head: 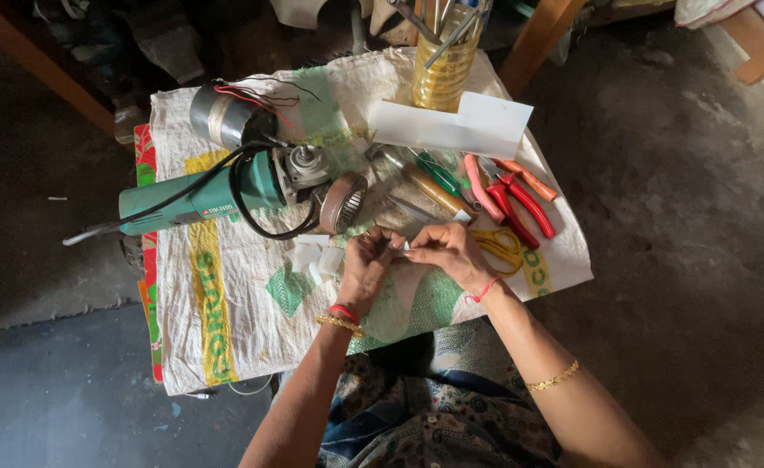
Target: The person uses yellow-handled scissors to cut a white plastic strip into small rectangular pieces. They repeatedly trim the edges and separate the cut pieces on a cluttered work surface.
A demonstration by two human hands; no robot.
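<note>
My left hand point(366, 264) and my right hand point(451, 251) meet over a low table covered with a white printed sack point(226, 347). Both pinch a small pale piece point(402, 246) between their fingertips; it is too small to tell what it is. Small white paper pieces point(317, 256) lie just left of my left hand. A green angle grinder point(217, 195) with a black cord lies to the upper left, its round guard point(343, 202) near my left hand. Yellow-handled scissors point(503, 247) lie right beside my right hand.
Red and orange pliers point(516, 195), a wooden-handled tool point(434, 189) and a green-handled tool point(438, 172) lie beyond my hands. A folded white card point(460, 126) leans by a yellow plastic jar of tools point(444, 61). A grey motor with wires point(226, 113) sits at the back left. Dark floor surrounds the table.
</note>
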